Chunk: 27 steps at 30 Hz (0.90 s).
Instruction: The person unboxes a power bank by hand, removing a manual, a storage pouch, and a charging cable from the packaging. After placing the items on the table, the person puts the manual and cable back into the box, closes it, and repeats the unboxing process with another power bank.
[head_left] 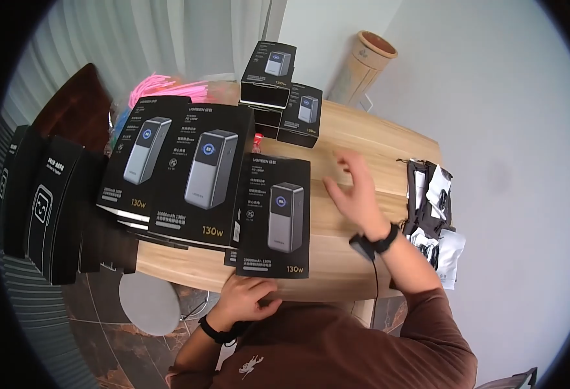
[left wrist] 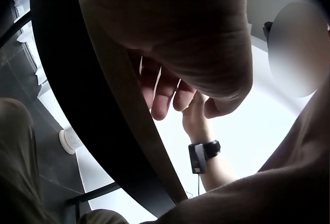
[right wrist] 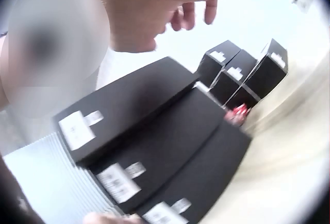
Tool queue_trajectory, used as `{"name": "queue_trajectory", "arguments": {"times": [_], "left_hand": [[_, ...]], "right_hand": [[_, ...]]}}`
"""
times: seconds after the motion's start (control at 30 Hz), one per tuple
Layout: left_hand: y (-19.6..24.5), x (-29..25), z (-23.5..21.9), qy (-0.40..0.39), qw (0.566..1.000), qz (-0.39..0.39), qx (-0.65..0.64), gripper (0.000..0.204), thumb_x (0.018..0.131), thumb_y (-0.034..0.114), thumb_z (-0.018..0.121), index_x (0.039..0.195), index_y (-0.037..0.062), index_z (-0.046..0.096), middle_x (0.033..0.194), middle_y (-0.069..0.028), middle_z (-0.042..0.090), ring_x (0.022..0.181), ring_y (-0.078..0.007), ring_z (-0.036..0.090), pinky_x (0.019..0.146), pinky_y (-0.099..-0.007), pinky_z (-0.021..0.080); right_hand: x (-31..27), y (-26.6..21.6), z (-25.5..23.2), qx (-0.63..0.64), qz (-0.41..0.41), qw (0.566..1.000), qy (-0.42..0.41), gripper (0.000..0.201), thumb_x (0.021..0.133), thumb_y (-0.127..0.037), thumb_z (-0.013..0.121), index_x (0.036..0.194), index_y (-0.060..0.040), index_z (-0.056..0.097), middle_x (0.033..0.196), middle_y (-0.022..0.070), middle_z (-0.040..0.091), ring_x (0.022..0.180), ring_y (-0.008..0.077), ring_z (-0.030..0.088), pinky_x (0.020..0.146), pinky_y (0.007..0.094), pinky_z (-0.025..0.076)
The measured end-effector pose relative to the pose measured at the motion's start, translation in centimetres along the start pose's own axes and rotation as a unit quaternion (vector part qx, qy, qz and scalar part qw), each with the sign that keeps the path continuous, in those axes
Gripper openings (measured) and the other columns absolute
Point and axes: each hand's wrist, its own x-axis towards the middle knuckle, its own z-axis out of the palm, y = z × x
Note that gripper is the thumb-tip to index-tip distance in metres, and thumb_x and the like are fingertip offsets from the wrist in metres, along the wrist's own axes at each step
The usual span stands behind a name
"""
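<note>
Large black power bank boxes (head_left: 201,175) stand in stacks on the left of the wooden table (head_left: 343,259) in the head view. My left hand (head_left: 247,299) rests at the table's front edge, just below the nearest box (head_left: 273,217), fingers loosely bent and holding nothing visible. To the right of the boxes my right hand (head_left: 356,191) hovers over the table, thumb and fingers apart and empty. In the right wrist view that hand (right wrist: 172,7) is above the black boxes (right wrist: 154,136). The left wrist view shows my left hand (left wrist: 175,44) beside the table's edge.
Smaller black boxes (head_left: 269,74) are stacked at the back, near pink strips (head_left: 168,89). Dark pouches with cables and white packets (head_left: 437,194) lie at the right edge. More black boxes (head_left: 55,207) stand far left. A tall vase (head_left: 363,65) stands behind the table.
</note>
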Motion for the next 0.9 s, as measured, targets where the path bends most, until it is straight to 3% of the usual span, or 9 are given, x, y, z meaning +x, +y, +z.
{"name": "queue_trajectory", "arguments": {"times": [0.07, 0.17, 0.27, 0.4, 0.53, 0.67, 0.77, 0.87, 0.9], "left_hand": [[-0.3, -0.1, 0.5, 0.006, 1.000, 0.013, 0.008, 0.028, 0.072, 0.024, 0.090, 0.092, 0.0133, 0.076, 0.087, -0.0012, 0.077, 0.068, -0.0218, 0.072, 0.060, -0.0339, 0.057], [0.2, 0.5, 0.0, 0.010, 1.000, 0.012, 0.018, 0.030, 0.071, 0.026, 0.091, 0.094, 0.0151, 0.077, 0.089, -0.0018, 0.076, 0.074, -0.0234, 0.074, 0.066, -0.0359, 0.059], [-0.1, -0.4, 0.3, 0.010, 1.000, -0.017, -0.002, 0.030, 0.071, 0.029, 0.091, 0.093, 0.0163, 0.076, 0.092, -0.0022, 0.074, 0.086, -0.0281, 0.072, 0.078, -0.0403, 0.059], [-0.4, -0.1, -0.2, 0.035, 0.999, 0.006, -0.001, 0.033, 0.071, 0.032, 0.093, 0.095, 0.0162, 0.077, 0.099, -0.0043, 0.077, 0.084, -0.0297, 0.075, 0.074, -0.0413, 0.061], [-0.6, 0.2, -0.7, 0.029, 0.999, 0.008, -0.024, 0.030, 0.075, 0.034, 0.090, 0.096, 0.0159, 0.077, 0.085, -0.0036, 0.074, 0.073, -0.0289, 0.074, 0.066, -0.0404, 0.060], [-1.0, 0.0, -0.6, -0.010, 0.999, 0.008, -0.051, 0.033, 0.083, 0.036, 0.085, 0.107, 0.0155, 0.079, 0.081, -0.0054, 0.073, 0.068, -0.0288, 0.073, 0.063, -0.0408, 0.059], [-1.3, 0.3, -0.5, 0.018, 0.999, 0.033, -0.037, 0.037, 0.085, 0.039, 0.084, 0.113, 0.0150, 0.079, 0.078, -0.0055, 0.072, 0.066, -0.0285, 0.072, 0.063, -0.0405, 0.059], [-0.6, -1.4, -0.2, -0.076, 0.994, -0.065, -0.038, 0.042, 0.082, 0.040, 0.086, 0.117, 0.0173, 0.080, 0.125, -0.0097, 0.075, 0.113, -0.0337, 0.073, 0.095, -0.0413, 0.061], [-0.8, -1.4, -0.1, -0.055, 0.997, -0.037, -0.029, 0.037, 0.083, 0.040, 0.085, 0.111, 0.0164, 0.079, 0.109, -0.0079, 0.074, 0.097, -0.0314, 0.071, 0.083, -0.0411, 0.058]], "right_hand": [[3.2, 4.0, 2.0, -0.098, -0.036, 0.994, 0.023, 0.071, 0.084, -0.025, 0.088, 0.142, 0.0021, 0.057, 0.145, 0.0271, 0.058, 0.130, 0.0451, 0.060, 0.112, 0.0453, 0.050], [7.2, 6.1, 4.4, -0.122, -0.012, 0.992, -0.022, 0.078, 0.084, -0.034, 0.088, 0.146, 0.0018, 0.057, 0.155, 0.0303, 0.051, 0.141, 0.0468, 0.053, 0.118, 0.0463, 0.046], [12.4, 9.6, 6.9, -0.083, 0.013, 0.996, -0.002, 0.081, 0.083, -0.044, 0.087, 0.145, 0.0013, 0.060, 0.158, 0.0309, 0.049, 0.143, 0.0475, 0.051, 0.119, 0.0454, 0.045], [19.8, 13.0, 7.3, -0.110, 0.078, 0.991, 0.025, 0.065, 0.093, -0.040, 0.076, 0.144, -0.0015, 0.061, 0.154, 0.0234, 0.057, 0.142, 0.0408, 0.054, 0.117, 0.0483, 0.047], [22.3, 13.9, 8.7, -0.217, 0.060, 0.974, -0.001, 0.064, 0.098, -0.040, 0.071, 0.151, -0.0064, 0.055, 0.151, 0.0171, 0.062, 0.142, 0.0364, 0.055, 0.116, 0.0504, 0.047], [23.8, 17.5, 9.7, -0.161, 0.030, 0.984, -0.068, 0.056, 0.101, -0.038, 0.069, 0.144, -0.0031, 0.060, 0.138, 0.0240, 0.067, 0.130, 0.0423, 0.061, 0.110, 0.0513, 0.049], [23.5, 19.0, 8.9, -0.140, -0.002, 0.986, -0.088, 0.049, 0.103, -0.035, 0.069, 0.137, -0.0004, 0.063, 0.126, 0.0278, 0.069, 0.121, 0.0452, 0.064, 0.105, 0.0511, 0.050], [22.1, 19.7, 7.2, -0.108, -0.010, 0.989, -0.100, 0.045, 0.103, -0.033, 0.070, 0.131, 0.0016, 0.064, 0.118, 0.0287, 0.070, 0.115, 0.0458, 0.065, 0.102, 0.0496, 0.051], [21.5, 19.7, 6.7, -0.093, -0.012, 0.990, -0.105, 0.043, 0.104, -0.032, 0.070, 0.129, 0.0021, 0.064, 0.116, 0.0286, 0.070, 0.115, 0.0457, 0.065, 0.101, 0.0490, 0.051]]}}
